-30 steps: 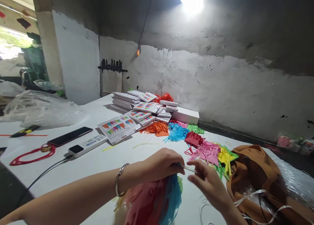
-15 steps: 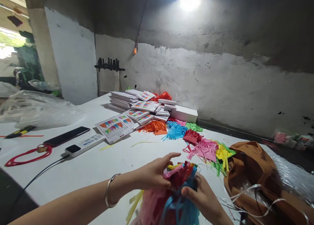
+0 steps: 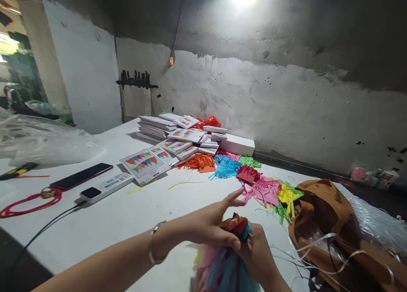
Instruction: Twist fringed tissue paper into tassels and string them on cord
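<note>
At the near edge of the white-topped table [image 3: 152, 224], I see a hanging bundle of thin pink, blue, yellow and red strips [image 3: 227, 268] between the person's hands. The right hand [image 3: 259, 249] is curled round its gathered top; the left hand [image 3: 213, 224] lays a thumb across the front, index finger raised, and I cannot tell how firmly it grips. The strips look already gathered; I can make out no tie. Farther off, loose fringed paper-like pieces in several colours [image 3: 265, 190] lie ungathered before stacked white printed cards [image 3: 186, 135]. To the right, trailing white cord [image 3: 331, 236] and crumpled brown fabric [image 3: 318, 190] crowd the right hand; a dark flat phone [image 3: 82, 176] lies well left, out of the way.
</note>
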A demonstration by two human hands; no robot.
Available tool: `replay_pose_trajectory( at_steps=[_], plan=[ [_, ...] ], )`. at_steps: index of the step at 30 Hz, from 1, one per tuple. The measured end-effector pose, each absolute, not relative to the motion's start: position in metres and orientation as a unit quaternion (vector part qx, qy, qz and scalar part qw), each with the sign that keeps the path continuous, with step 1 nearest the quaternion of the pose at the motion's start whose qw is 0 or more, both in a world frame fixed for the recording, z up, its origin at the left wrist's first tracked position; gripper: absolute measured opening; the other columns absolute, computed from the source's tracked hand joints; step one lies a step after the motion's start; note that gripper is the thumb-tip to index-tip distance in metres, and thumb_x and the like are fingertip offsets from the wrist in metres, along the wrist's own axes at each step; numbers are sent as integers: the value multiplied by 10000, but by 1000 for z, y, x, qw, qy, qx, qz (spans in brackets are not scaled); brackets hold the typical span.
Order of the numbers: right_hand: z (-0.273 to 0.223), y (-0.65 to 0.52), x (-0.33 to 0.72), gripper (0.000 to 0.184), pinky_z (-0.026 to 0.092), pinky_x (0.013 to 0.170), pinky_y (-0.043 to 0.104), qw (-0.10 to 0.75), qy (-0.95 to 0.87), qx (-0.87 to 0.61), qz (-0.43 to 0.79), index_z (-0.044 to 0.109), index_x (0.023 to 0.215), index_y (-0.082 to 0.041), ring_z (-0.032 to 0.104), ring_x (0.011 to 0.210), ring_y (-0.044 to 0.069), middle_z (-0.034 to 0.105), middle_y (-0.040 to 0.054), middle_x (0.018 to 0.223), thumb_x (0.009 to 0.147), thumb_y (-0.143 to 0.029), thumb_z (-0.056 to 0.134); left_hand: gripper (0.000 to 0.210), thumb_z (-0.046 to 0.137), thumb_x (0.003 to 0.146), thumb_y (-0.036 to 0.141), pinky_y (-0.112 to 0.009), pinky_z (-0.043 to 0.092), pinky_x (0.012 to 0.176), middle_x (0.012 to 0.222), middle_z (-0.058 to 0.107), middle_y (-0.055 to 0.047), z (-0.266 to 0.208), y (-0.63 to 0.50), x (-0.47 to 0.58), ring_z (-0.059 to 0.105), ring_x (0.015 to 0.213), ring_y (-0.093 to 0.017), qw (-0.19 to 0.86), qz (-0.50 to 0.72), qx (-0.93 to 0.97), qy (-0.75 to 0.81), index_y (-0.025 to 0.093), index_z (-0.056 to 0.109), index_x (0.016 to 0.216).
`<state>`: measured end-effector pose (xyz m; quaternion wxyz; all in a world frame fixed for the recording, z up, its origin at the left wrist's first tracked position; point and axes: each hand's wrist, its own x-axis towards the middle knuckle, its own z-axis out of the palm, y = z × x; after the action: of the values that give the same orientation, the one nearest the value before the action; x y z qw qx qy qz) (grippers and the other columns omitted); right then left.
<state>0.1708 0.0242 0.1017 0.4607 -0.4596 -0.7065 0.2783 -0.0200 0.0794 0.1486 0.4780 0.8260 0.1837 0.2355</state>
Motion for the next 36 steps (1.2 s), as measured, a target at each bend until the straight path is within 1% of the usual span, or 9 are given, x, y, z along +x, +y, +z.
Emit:
replay_pose_trajectory(
  at_steps=[5,10,16,19,23,25,31,34,36],
  plan=[
    [98,20,179,602,536,746,376,508,-667,-479,259,781,972,-215,648,816,274,722,111,865,821,-757,566,1268,881,582,636,-561,300,1149,1504,477,-197,96,79,13,424,1399,-403,718,311,616,90,268,202,1588],
    [89,25,190,593,527,749,427,516,-647,-538,163,801,932,-241,637,796,298,712,117,795,802,-766,559,1073,864,553,682,-514,270,1189,1512,479,-132,71,60,26,370,1433,-406,725,395,564,24,279,482,1470],
    [103,32,161,490,480,665,326,514,-640,-533,203,700,811,-196,582,668,200,662,64,718,909,-643,525,982,927,611,352,-478,506,993,1190,708,-146,74,40,29,663,1124,-368,767,369,503,149,218,470,1470],
    [113,33,166,457,471,705,303,497,-656,-517,234,658,905,-178,591,730,193,656,46,770,845,-631,646,892,894,667,243,-450,488,1033,1281,675,-134,83,47,21,637,1179,-346,744,393,518,152,250,488,1461],
    [113,32,196,899,367,532,228,471,-627,-486,386,437,1387,-162,435,581,114,529,-53,741,732,-707,725,939,883,670,209,-475,417,1115,1431,578,-133,93,61,7,543,1302,-359,713,416,543,154,269,442,1498],
    [107,30,205,1014,298,490,206,469,-600,-478,438,347,1459,-189,352,549,83,495,-67,786,693,-702,767,960,890,653,201,-491,410,1120,1439,572,-135,96,62,5,520,1322,-372,707,420,545,161,265,442,1499],
    [100,24,185,529,507,782,308,455,-646,-436,431,699,1006,-169,634,867,221,697,56,932,783,-648,717,758,822,784,311,-484,427,1102,1415,590,-130,93,52,9,546,1303,-356,694,344,621,122,257,497,1466],
    [108,23,184,401,493,849,327,458,-663,-458,376,726,906,-182,646,929,252,722,43,915,850,-576,676,879,942,604,379,-517,426,1095,1353,640,-114,98,69,-13,555,1282,-389,656,180,723,122,240,580,1393],
    [112,22,189,358,478,776,313,457,-664,-492,328,715,812,-179,630,837,240,703,30,806,827,-537,714,1063,966,510,466,-563,284,1176,1483,534,-109,106,87,-34,403,1412,-406,621,117,762,143,273,509,1449]
  ],
)
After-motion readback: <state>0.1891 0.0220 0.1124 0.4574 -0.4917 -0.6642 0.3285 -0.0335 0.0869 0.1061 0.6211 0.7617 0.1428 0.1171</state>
